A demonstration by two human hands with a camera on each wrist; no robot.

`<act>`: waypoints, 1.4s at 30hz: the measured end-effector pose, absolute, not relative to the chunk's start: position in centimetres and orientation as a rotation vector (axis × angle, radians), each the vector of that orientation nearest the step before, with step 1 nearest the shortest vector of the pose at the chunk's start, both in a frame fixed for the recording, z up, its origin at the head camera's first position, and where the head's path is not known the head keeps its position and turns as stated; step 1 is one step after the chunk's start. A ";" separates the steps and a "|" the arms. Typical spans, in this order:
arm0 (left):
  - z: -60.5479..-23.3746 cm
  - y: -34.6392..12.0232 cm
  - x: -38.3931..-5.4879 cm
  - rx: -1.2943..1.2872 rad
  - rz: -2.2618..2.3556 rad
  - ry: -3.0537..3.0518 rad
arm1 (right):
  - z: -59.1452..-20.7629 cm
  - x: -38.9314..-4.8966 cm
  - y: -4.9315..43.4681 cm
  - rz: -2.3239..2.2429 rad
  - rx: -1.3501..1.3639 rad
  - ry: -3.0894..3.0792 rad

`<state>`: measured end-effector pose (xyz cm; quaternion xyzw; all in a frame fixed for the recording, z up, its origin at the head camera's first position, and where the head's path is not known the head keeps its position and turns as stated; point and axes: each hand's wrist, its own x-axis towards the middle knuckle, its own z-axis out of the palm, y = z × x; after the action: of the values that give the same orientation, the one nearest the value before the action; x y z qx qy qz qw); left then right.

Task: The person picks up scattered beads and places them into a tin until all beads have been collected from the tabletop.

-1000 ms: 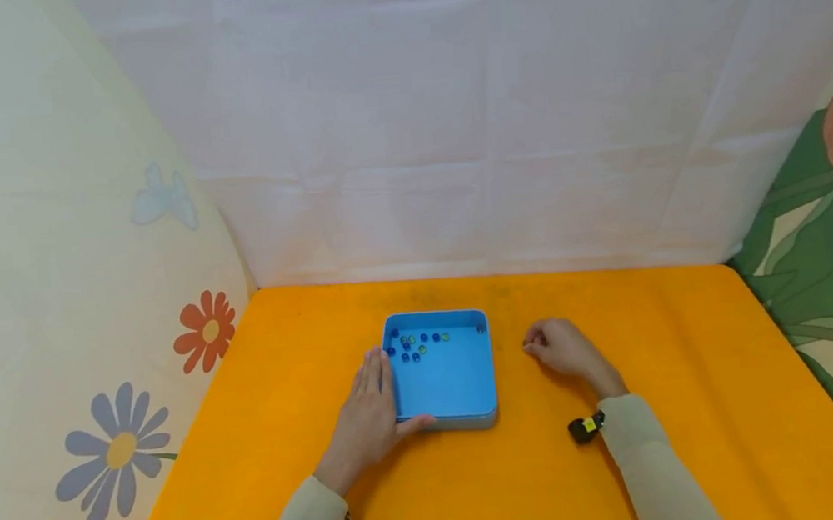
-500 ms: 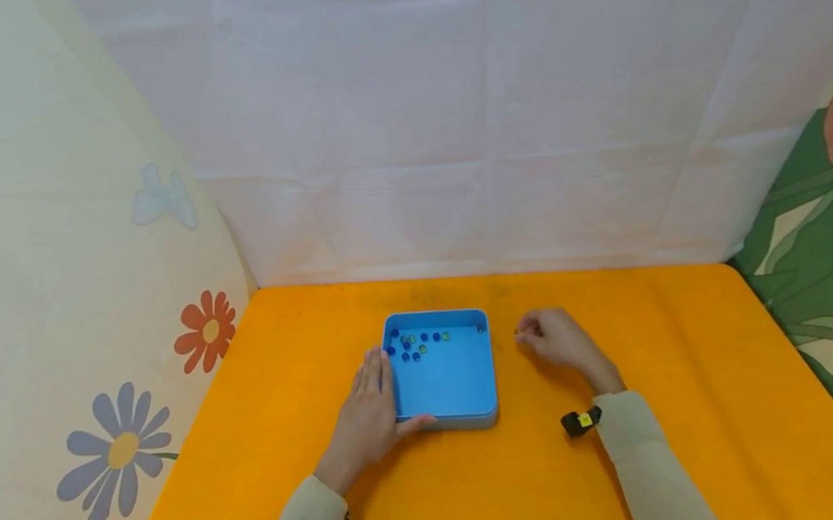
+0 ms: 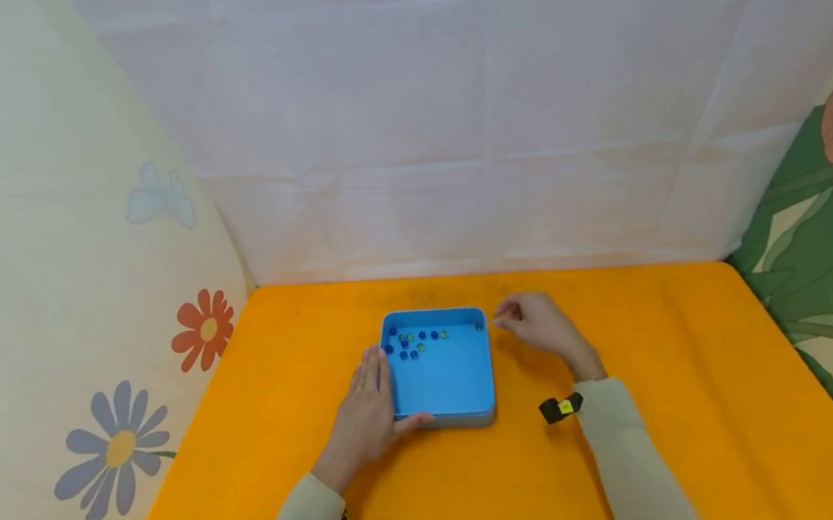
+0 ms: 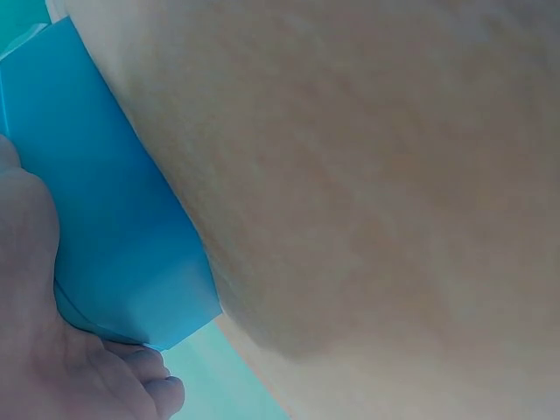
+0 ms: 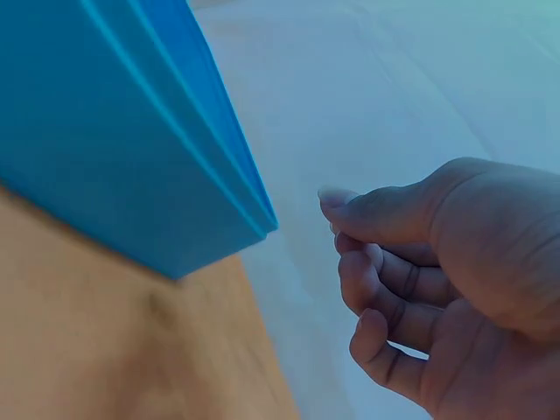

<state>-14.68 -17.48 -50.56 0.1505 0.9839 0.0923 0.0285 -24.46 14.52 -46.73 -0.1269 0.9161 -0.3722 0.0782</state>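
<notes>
A square, blue-lined box (image 3: 443, 383) sits on the orange tabletop, open at the top. Several dark blue marbles (image 3: 422, 336) and yellow-green marbles (image 3: 444, 335) lie inside, mostly toward its back left; one dark marble (image 3: 479, 327) is in the back right corner. My left hand (image 3: 364, 416) rests with straight fingers along the box's left side, thumb across its front. Just off the box's right rim, my right hand (image 3: 539, 323) holds thumb and index fingertips together on a tiny amber-looking marble, barely visible in the head view. In the right wrist view the thumb hides it.
The orange table (image 3: 701, 400) extends round the box on all sides. A white cloth (image 3: 448, 123) hangs behind it, with flower-printed cloths (image 3: 120, 448) at left and right. A small black wrist camera (image 3: 560, 408) sits at the right sleeve.
My right hand has moved left and toward the back, coming up close to the box's right rim. The left hand, box and marbles in it stay put.
</notes>
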 end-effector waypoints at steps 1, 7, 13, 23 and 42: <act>-50.5 -17.5 -14.7 0.464 0.283 3.038 | -46.6 -24.5 14.2 -1.118 -0.393 2.742; -50.4 -17.6 -14.6 0.452 0.264 3.039 | -45.7 -24.9 12.6 -1.169 -0.427 2.706; -50.4 -17.6 -14.7 0.455 0.271 3.022 | -44.7 -25.5 11.0 -1.201 -0.442 2.682; -50.5 -17.6 -14.8 0.454 0.265 3.018 | -44.5 -26.8 8.6 -1.181 -0.522 2.625; -50.7 -17.5 -14.7 0.454 0.276 3.033 | -44.6 -27.5 5.7 -1.181 -0.498 2.556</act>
<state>-14.69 -17.50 -50.66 0.1473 0.9845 0.0895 0.0311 -27.49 5.74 -44.59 -0.1724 0.8851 -0.4088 0.1408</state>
